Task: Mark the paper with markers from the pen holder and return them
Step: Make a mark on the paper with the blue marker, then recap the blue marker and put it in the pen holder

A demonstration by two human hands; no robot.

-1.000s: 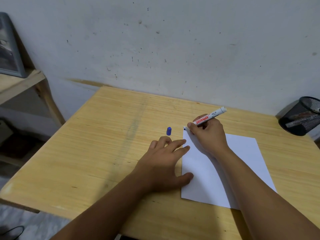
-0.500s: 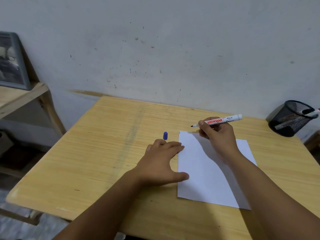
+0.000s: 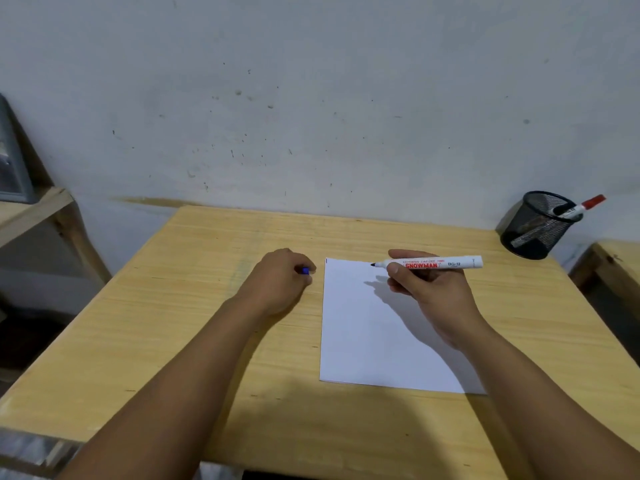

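Head view: right hand [image 3: 433,292] gripping the uncapped marker [image 3: 433,263] mid-frame, lying level, tip pointing left toward the cap [image 3: 304,270]. Left hand [image 3: 280,282] closing fingers around that cap, just left of the paper [image 3: 363,341]. Probably recapping next.

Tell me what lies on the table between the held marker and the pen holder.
Nothing visible: only bare table separates the marker in the right hand from the pen holder, which already holds a red-capped marker.
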